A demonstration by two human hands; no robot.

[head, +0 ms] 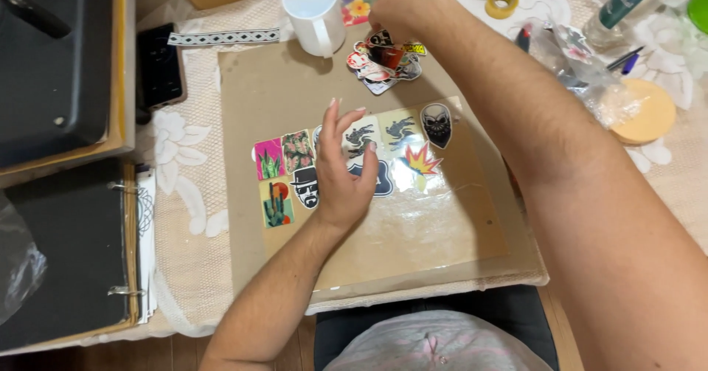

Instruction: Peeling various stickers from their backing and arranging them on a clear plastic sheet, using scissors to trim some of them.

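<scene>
We see our left hand [345, 166] at the frame's centre, fingers spread wide, resting on stickers laid out [413, 146] across a brown board [295, 83]. Our right hand [402, 9] reaches to top centre, fingers curled over a loose sticker pile [383, 65] beside a white mug [313, 9]; we cannot tell whether it grips one

white mug [316, 11] at twelve o'clock, black phone [159, 66] at ten, black ring binder [66, 253] at eight, yellow tape roll [501, 2] at one, round cork coaster [649, 113] at two
</scene>
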